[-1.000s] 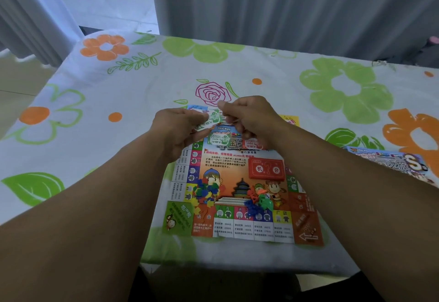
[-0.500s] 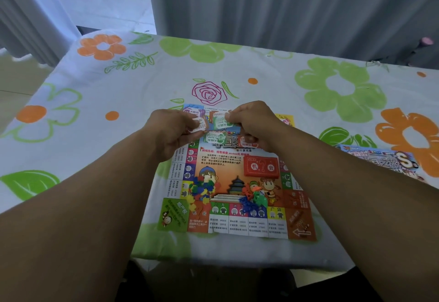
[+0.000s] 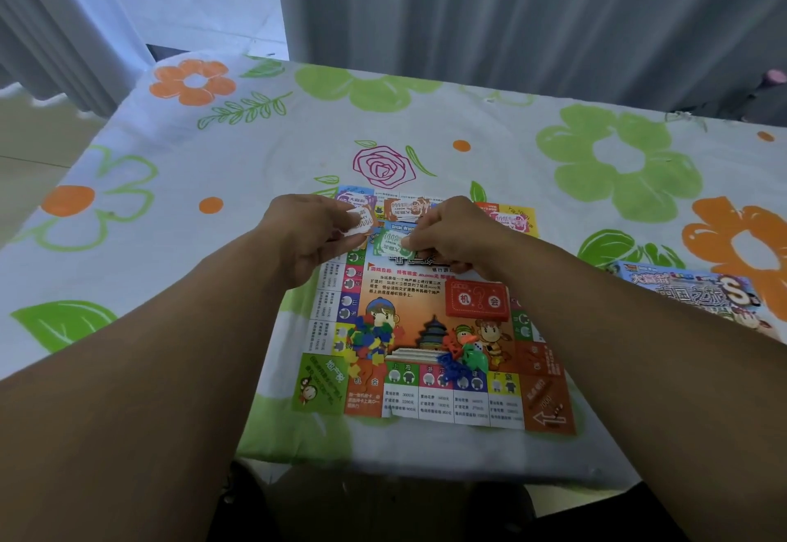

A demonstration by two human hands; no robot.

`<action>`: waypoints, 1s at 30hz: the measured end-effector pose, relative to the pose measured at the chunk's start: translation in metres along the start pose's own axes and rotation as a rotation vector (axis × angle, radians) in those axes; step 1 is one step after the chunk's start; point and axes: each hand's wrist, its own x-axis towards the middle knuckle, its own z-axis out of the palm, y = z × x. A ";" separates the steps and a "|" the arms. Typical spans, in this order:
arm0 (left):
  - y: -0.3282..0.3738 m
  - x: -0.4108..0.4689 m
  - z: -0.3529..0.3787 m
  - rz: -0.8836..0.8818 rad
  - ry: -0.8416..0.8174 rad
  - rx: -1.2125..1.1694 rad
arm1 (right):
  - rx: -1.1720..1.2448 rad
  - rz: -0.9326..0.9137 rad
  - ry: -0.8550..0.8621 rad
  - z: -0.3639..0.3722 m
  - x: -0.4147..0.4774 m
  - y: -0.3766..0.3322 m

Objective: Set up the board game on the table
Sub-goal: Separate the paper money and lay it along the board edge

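Hands parted: my left hand (image 3: 304,235) pinches the note stack (image 3: 361,222), right hand (image 3: 453,235) pinches a green note (image 3: 388,243) beside it, likely sorting denominations.

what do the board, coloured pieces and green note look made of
Board: thin printed paper or light card, semi-glossy; kink in its near edge. Coloured pieces: probably moulded plastic, solid bright colours. Green note: thin printed paper, curling where the right hand pinches it; the orange-white note in the left hand looks alike.

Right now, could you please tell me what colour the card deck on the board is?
The card deck is red; head view.
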 end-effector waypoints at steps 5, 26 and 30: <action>0.000 0.000 0.004 -0.018 -0.015 0.013 | 0.025 -0.082 0.111 -0.004 -0.002 -0.002; -0.004 0.009 0.023 -0.078 0.001 -0.022 | 0.334 -0.078 0.274 -0.005 0.012 -0.013; -0.004 0.012 0.018 -0.081 0.001 0.002 | 0.318 -0.036 0.327 -0.001 0.016 -0.013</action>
